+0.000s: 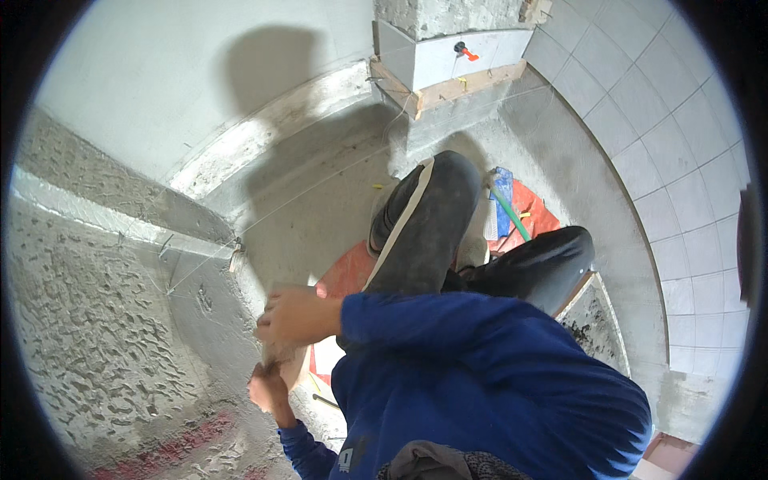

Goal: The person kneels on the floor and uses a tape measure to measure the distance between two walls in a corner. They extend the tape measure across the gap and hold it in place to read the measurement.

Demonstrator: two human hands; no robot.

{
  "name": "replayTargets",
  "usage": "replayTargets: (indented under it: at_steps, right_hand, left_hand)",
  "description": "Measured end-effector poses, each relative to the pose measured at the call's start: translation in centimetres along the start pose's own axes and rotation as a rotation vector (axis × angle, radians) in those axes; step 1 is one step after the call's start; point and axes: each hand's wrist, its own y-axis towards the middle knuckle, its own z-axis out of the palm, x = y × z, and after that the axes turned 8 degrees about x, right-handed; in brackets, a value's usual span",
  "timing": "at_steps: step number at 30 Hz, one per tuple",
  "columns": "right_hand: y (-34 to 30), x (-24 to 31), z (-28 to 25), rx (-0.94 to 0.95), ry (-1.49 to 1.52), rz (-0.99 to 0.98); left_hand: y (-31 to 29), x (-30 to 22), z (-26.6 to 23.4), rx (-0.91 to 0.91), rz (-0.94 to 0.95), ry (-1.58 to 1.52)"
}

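My right hand [292, 316] reaches across from a blue sleeve, its fingers curled over the top of a pale beige object [282, 358]. My left hand [268, 390] grips the same object from below. What the object is cannot be told, as the hands hide most of it. Both hands are close against a rough, scored cement wall [104, 336] at the left. A thin taut string [320, 182] runs past them toward a small nail and block [235, 254] on the wall's edge.
My bent knee in dark trousers [428, 224] and a shoe fill the middle. Beneath lie an orange sack [346, 276], a blue item [502, 200] and a green-handled tool [510, 214]. A tiled column carries a red clip [466, 53] above a wooden batten [472, 84]. White tiles [672, 184] cover the right wall.
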Motion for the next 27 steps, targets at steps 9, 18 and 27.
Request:
replayTargets:
  at_steps: [9,18,27]
  right_hand:
    - [-13.7,-13.0,-24.1,-0.772,0.238,0.688]
    - [-17.1,-28.9,-32.9,-0.515,0.252,1.078]
    - [-15.6,-32.5,-33.2,-0.536,0.526,1.046]
  left_hand:
    - [0.4,6.4,3.1,-0.038,-0.211,-0.278]
    - [1.6,11.3,7.3,-0.077,-0.312,-0.203]
    - [2.7,12.0,7.8,-0.081,-0.374,-0.223]
